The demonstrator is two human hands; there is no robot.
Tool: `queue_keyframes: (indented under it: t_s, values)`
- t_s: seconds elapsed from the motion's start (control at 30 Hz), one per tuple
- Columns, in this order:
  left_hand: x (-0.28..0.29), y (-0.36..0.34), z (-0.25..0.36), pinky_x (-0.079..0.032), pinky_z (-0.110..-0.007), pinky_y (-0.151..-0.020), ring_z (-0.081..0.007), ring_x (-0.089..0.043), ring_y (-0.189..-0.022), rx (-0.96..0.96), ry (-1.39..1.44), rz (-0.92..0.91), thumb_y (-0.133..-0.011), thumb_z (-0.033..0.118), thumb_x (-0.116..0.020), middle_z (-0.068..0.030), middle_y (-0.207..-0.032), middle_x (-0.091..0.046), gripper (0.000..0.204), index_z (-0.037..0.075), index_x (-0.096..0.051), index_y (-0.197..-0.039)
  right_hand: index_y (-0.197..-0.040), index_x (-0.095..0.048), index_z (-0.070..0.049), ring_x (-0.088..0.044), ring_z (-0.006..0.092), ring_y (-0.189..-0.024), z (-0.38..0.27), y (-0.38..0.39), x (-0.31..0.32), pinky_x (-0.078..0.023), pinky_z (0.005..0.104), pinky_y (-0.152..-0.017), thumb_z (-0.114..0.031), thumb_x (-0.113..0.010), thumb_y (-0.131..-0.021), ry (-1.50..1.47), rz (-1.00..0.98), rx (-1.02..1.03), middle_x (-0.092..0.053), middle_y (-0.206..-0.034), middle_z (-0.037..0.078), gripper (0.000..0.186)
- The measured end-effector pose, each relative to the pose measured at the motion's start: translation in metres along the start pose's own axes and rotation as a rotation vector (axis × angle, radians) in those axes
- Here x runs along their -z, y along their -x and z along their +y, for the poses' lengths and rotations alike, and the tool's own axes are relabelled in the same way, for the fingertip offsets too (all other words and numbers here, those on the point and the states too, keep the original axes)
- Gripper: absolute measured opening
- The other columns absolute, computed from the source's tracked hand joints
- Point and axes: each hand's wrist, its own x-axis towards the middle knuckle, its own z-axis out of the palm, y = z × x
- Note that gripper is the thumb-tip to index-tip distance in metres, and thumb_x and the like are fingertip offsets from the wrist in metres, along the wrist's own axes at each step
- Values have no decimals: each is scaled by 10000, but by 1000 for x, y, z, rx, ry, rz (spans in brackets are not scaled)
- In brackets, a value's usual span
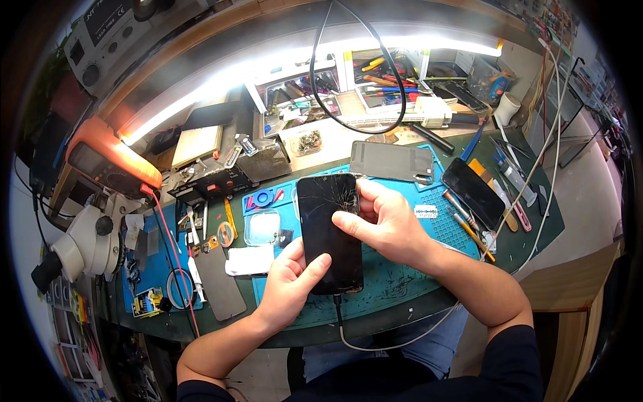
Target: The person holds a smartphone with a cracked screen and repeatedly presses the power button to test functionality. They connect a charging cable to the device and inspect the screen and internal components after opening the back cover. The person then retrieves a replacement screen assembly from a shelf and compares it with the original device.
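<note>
Cracked blk phone (329,241) is facing up; L hand (284,285) is gripping its low L side, R hand (392,224) its upper R, w/ cord (338,312) hanging below.

Back of the cracked smartphone (328,251): turned away from view, with the curled fingers of the left hand (288,281) and right hand (392,228) partly concealed behind it. The cutting mat (398,285) was covered in part by phone and hands. The cable (338,316) passed out of sight at the right forearm (462,268). Both dark sleeves (512,362) were cut off by the lower edge, and the grey bench instrument (100,43) by the upper rim. Pieces in the clear box (306,142) were too small to identify; goods along the right rim (606,100) were blurred.
</note>
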Motion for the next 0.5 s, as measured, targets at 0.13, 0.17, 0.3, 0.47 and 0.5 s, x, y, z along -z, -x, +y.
queue_keyframes:
  t_s: [0.13,0.17,0.3,0.47,0.5]
  values:
    - [0,0,0,-459,-249,-940,-78,-550,-1096,0,-2,4,-997,92,-549,-51,-1237,-577,373,-11,-440,-1338,-1206,-562,33,-667,132,-936,-1,0,0,-552,290,-817,-75,-629,-928,14,1,4,-699,-1039,114,306]
    - [0,0,0,-459,-249,-939,-78,-550,-1096,-2,-1,5,-997,91,-549,-52,-1237,-578,373,-11,-441,-1338,-1208,-561,34,-666,131,-934,0,0,0,-552,289,-816,-75,-628,-928,7,2,8,-699,-1038,113,307]
    - [-1,0,1,-460,-248,-939,-79,-553,-1094,-2,5,2,-996,90,-550,-53,-1236,-578,372,-9,-442,-1338,-1216,-556,33,-664,124,-930,3,-1,0,-551,284,-814,-75,-628,-929,-12,3,16,-698,-1036,108,315]
    - [1,-1,-1,-462,-251,-943,-81,-556,-1094,0,-3,-3,-997,89,-548,-55,-1236,-579,372,-8,-440,-1339,-1226,-551,33,-661,118,-927,2,-1,0,-550,279,-811,-79,-630,-929,-14,-1,14,-696,-1039,104,327]
    - [1,-1,-1,-463,-252,-943,-81,-556,-1093,1,-2,-1,-997,90,-547,-55,-1235,-579,371,-8,-440,-1339,-1226,-551,33,-661,118,-927,2,-1,0,-550,280,-811,-81,-631,-929,-13,-1,15,-695,-1040,104,327]
